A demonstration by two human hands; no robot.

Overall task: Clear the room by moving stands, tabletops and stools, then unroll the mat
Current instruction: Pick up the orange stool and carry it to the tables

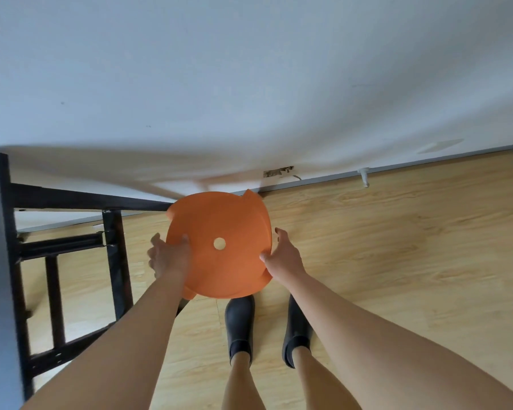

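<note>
By wall: orange stool; ctr hole

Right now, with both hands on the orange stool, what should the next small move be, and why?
Probably ease the stool forward toward the wall, keeping right of the black frame. The left hand and right hand grip opposite sides of the seat; the frame stands close on its left, and wood floor shows along the wall. Whether its legs touch the floor cannot be told.
</note>
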